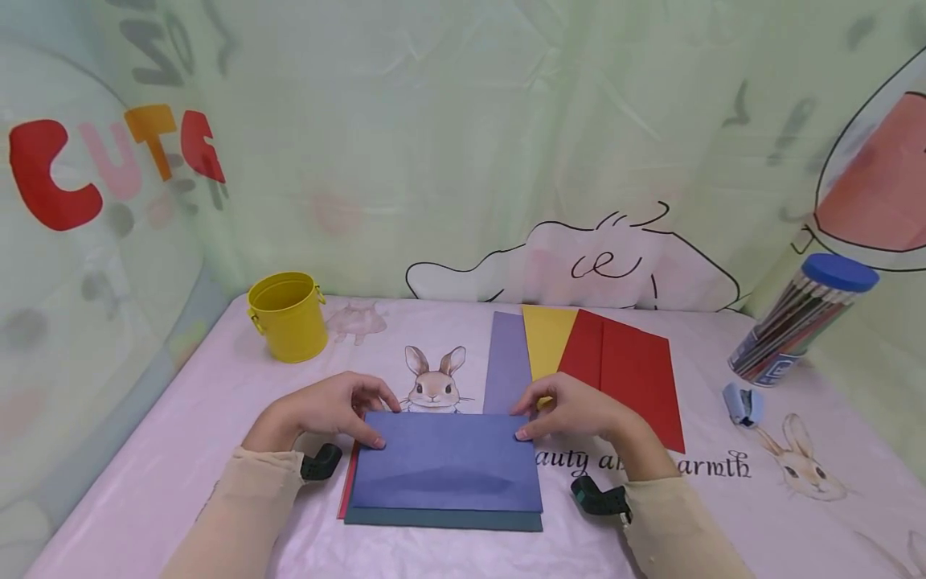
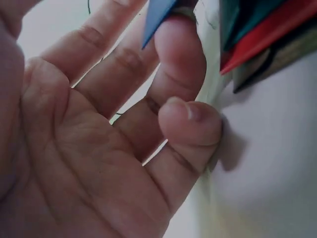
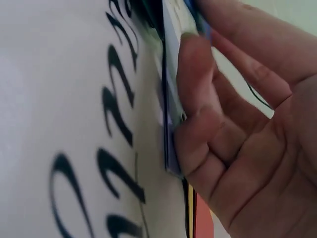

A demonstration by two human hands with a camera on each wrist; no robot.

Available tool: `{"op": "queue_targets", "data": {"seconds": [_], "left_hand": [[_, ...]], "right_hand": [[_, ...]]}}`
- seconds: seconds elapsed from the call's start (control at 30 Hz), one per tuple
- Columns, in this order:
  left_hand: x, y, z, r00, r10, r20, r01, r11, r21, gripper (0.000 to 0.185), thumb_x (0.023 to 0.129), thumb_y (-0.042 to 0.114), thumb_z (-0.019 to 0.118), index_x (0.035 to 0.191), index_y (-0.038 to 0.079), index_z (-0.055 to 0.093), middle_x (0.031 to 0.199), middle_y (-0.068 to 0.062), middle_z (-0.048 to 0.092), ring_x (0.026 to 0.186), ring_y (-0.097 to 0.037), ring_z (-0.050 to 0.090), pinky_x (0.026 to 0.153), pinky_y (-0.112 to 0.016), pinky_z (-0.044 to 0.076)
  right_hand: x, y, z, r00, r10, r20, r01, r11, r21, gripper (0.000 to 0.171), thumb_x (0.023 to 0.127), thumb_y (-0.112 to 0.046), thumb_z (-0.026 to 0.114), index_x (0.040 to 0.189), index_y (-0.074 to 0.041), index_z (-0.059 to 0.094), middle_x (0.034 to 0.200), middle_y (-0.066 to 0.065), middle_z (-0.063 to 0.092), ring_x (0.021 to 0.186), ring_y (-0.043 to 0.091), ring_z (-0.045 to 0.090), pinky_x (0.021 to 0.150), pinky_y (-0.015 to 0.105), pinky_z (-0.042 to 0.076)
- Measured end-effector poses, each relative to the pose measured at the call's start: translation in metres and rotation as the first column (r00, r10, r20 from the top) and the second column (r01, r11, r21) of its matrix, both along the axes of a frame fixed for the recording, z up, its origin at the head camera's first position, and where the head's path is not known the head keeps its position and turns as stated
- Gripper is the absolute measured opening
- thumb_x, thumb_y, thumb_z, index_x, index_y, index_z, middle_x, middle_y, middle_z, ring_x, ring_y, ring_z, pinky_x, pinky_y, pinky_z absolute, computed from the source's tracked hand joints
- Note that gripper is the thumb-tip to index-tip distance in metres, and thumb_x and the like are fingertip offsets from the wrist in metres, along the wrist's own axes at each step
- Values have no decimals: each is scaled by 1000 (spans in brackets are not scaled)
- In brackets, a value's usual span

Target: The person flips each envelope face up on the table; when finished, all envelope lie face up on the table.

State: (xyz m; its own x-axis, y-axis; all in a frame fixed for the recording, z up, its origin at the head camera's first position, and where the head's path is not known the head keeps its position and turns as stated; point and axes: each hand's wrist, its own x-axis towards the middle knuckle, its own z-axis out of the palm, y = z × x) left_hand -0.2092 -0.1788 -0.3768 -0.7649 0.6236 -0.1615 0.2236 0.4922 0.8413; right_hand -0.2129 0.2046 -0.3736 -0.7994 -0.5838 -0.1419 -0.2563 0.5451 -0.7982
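A blue paper sheet [image 1: 448, 470] lies folded toward me on the table, its lower half bulging slightly. It rests on a dark teal sheet [image 1: 441, 519] and a red sheet [image 1: 349, 486] that peeks out at the left. My left hand [image 1: 379, 422] pinches the blue sheet's far left corner, thumb on top. In the left wrist view the blue corner [image 2: 156, 17] sits at the fingertips [image 2: 178, 44]. My right hand [image 1: 531, 418] pinches the far right corner in the same way. The right wrist view shows its fingers [image 3: 198, 109] curled against the paper edge [image 3: 171, 124].
More sheets lie fanned behind the hands: purple [image 1: 506, 362], yellow [image 1: 546, 338] and red [image 1: 629, 370]. A yellow bucket [image 1: 287, 315] stands at the back left. A tube of pencils [image 1: 803, 322] leans at the right, with a small light-blue tool [image 1: 743, 404] beside it.
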Motion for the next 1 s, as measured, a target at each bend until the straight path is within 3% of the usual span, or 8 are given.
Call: {"op": "queue_targets", "data": {"seconds": [0.3,0.63,1.0], "left_hand": [[2,3,0,1000,1,14,-1,998,-58,37,73,11,91,106,14,74,93,-3,64,87,-25,54,76,-35,45],[4,3,1,1000,-14,24,15,998,-66,36,71,9,92,102,12,74,89,-5,62,83,-23,52,73,-30,43],[3,4,-2,998,-35,48,38,997,-61,39,70,8,91,105,11,74,95,-4,62,83,-22,50,72,-28,41]], "right_hand": [[4,-9,2,1000,2,-29,0,996,87,22,79,-20,88,97,-13,78,85,1,66,77,22,60,66,30,51],[6,-11,2,999,13,-43,-8,992,126,19,78,-22,89,93,-17,78,82,1,64,77,22,59,65,30,51],[7,-16,-1,999,-13,-46,21,987,162,18,76,-22,90,89,-21,78,81,0,64,78,22,59,65,31,51]]}}
